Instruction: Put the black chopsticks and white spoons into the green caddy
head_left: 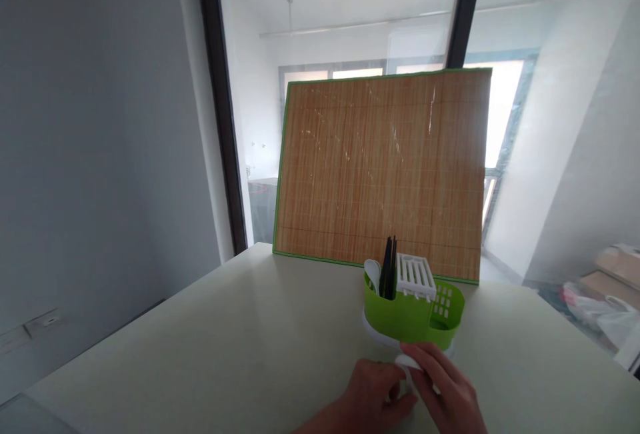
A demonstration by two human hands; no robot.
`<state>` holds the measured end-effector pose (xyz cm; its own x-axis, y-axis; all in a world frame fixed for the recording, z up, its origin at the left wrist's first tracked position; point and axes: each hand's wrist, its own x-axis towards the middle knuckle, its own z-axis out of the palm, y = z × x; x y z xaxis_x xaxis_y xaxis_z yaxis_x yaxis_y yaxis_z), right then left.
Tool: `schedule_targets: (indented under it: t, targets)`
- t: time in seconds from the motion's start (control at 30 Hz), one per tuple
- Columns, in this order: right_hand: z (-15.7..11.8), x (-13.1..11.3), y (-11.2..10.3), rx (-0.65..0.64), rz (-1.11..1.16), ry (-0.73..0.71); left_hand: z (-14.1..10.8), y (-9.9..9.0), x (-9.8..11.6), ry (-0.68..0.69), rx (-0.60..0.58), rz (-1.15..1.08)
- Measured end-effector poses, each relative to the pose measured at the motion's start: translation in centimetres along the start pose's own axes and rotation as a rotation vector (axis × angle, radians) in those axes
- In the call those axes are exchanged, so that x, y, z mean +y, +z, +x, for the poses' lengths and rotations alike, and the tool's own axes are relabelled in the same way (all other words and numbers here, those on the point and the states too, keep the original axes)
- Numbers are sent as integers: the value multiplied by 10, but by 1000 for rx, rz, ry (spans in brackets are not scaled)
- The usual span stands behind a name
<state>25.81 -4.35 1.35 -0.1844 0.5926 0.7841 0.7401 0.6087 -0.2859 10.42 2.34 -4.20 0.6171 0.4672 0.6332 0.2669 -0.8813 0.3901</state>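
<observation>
My left hand (376, 391) and my right hand (447, 381) meet near the front edge of the table. Between them is a small white spoon (407, 361), partly covered by fingers. My right fingers pinch it by its rounded end, while my left fingers curl around its lower, narrow part. Just beyond the hands stands a green cutlery holder (400, 321) on a white base (380, 338). Black chopsticks (387, 271) and white spoons (372, 273) stand in its left compartment. A white slotted rack (415, 275) sits at its middle; the right compartment has a perforated wall.
A bamboo mat (383, 171) with green edging leans upright at the back of the white table (240, 341). Behind it is a glass partition with dark posts (220, 107). A grey wall (100, 121) rises on the left. Boxes and bags (607, 291) lie at right.
</observation>
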Motion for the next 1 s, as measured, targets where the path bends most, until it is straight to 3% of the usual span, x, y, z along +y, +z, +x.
schedule_targets:
  t: [0.17, 0.5, 0.8, 1.0]
  targets:
    - [-7, -4, 14, -77, 73, -54, -2, 6, -4, 22, 30, 10]
    - [-12, -1, 16, 87, 100, 105, 5, -10, 9, -20, 21, -16]
    - [-9, -1, 16, 101, 105, 120, 8, -23, 14, -94, 310, 8]
    - [-15, 5, 18, 76, 83, 108, 20, -43, 25, -3, 357, 82]
